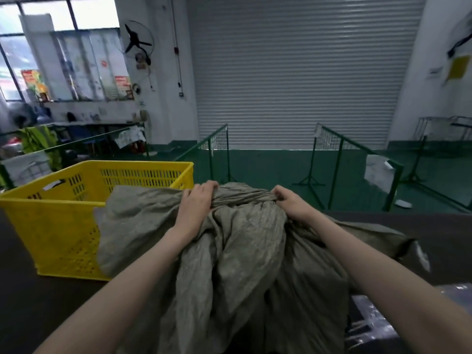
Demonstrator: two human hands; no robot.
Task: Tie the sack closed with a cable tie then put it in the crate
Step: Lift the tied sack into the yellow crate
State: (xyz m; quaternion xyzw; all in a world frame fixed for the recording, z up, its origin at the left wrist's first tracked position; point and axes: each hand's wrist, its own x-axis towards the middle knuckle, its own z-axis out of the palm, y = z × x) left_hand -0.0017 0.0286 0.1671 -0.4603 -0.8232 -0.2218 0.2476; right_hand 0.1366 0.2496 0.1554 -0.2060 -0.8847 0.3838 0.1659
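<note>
A crumpled grey-green woven sack point(240, 251) lies on the dark table in front of me, its gathered mouth pointing away. My left hand point(198, 200) grips the bunched fabric at the left of the neck. My right hand point(290, 199) grips the bunched fabric at the right of the neck. A loose flap of the sack spreads left toward the yellow slotted plastic crate point(76, 200), which stands open on the table at the left. No cable tie is visible.
The dark table point(38, 302) runs across the foreground. Clear plastic wrap point(378, 325) lies at the lower right. Beyond the table are green mesh barriers point(332, 141), a green floor and a shut roller door point(293, 72).
</note>
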